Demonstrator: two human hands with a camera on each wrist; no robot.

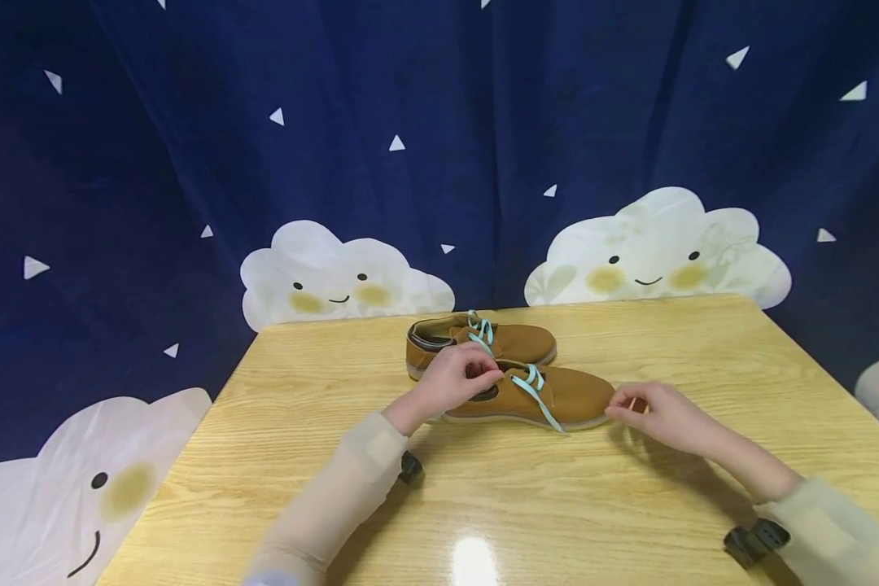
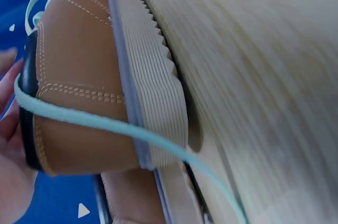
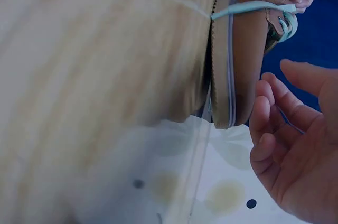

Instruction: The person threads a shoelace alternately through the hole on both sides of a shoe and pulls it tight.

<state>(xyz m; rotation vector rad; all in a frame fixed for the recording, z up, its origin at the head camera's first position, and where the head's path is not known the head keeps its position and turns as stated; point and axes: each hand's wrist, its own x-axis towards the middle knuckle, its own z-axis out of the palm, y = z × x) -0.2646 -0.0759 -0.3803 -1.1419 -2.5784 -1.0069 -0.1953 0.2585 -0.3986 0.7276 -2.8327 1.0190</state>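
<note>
A pair of brown shoes with pale blue laces stands on the table, toes to the right. My left hand (image 1: 454, 381) is over the opening of the nearer shoe (image 1: 577, 392), thumb and forefinger pinching a shoelace (image 2: 100, 122). From those fingers the lace drops across the side of the heel to the table. Another lace end (image 1: 540, 403) hangs over the shoe's near side. By the toe is my right hand (image 1: 662, 415), its fingers loosely bent and the thumb apart from them in the right wrist view (image 3: 296, 139); nothing is in it.
Behind the nearer shoe stands the other shoe (image 1: 520, 342), its lace threaded through the eyelets. Both are on a light wooden table (image 1: 322, 374). A dark blue curtain (image 1: 439, 98) with white clouds and triangles hangs behind the table's far edge.
</note>
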